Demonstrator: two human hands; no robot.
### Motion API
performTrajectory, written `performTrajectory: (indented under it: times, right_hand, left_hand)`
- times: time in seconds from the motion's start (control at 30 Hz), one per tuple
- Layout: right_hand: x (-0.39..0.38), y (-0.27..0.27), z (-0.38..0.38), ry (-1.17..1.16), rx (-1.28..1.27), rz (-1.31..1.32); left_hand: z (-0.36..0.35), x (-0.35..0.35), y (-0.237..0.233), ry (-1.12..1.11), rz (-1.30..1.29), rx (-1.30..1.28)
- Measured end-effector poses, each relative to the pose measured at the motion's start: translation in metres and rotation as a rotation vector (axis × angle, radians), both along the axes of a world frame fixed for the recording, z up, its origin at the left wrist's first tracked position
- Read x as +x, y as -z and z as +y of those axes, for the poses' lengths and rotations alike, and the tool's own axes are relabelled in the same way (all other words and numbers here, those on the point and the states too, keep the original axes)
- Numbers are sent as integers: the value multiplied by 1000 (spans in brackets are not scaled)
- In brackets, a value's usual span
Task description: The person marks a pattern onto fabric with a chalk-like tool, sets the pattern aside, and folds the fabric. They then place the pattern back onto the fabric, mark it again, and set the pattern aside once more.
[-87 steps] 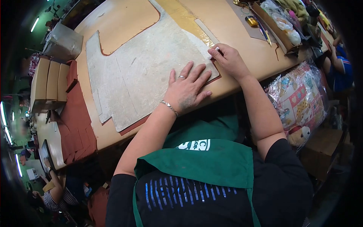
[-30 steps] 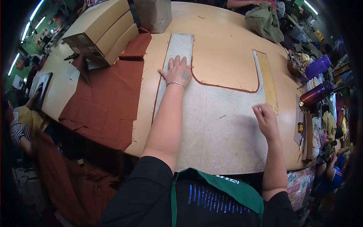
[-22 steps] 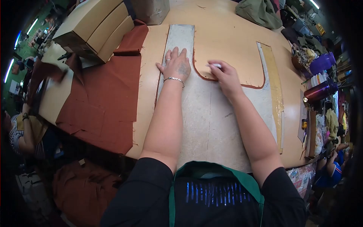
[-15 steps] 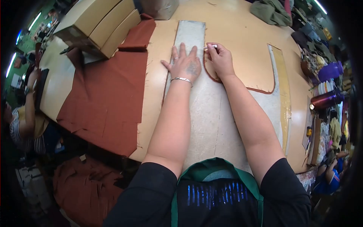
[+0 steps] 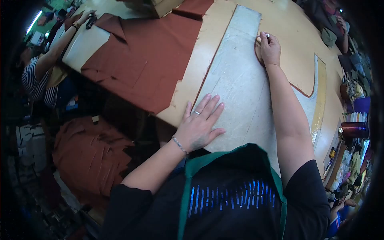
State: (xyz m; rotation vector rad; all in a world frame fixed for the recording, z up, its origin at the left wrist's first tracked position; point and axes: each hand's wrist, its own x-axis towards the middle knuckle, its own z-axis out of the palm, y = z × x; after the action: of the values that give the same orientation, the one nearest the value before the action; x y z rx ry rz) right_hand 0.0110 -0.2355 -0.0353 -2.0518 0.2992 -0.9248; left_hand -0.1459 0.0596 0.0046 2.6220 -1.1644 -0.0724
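Observation:
A large light-grey pattern template [image 5: 236, 76] lies flat on the table, with a thin rust-brown fabric edge showing along its left side and its curved cut-outs. My left hand [image 5: 202, 124] rests palm down on the template's near left part, its fingers spread and holding nothing. At the upper curve of the template, my right hand [image 5: 270, 49] is closed in a pinch around a small white piece of chalk [image 5: 267, 35]. Its fingers are beside the template's edge. To the left lies a sheet of rust-brown fabric [image 5: 148, 60], folded at its far corner.
Cardboard boxes [image 5: 160, 6] stand on the far left of the table [image 5: 288, 24]. Below the left edge is a heap of brown fabric [image 5: 88, 156]. Another person's hand [image 5: 86, 18] reaches onto the table. A dark red flask [image 5: 354, 130] and clutter line the right side.
My left hand has slid back toward me along the template, from its upper strip to its near left part. My right hand stays at the curve. The view has turned and shifted.

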Motion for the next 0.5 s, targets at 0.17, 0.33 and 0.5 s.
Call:
performTrajectory:
  times: [0.17, 0.33, 0.5]
  right_hand:
    - [-48, -19, 94, -451, 69, 200]
    - [-95, -23, 152, -763, 161, 421]
    - [-92, -19, 151, -726, 358, 455]
  left_hand:
    - [25, -6, 23, 17, -197, -394]
    - [26, -10, 30, -17, -323, -466]
    - [29, -9, 31, -1, -344, -446]
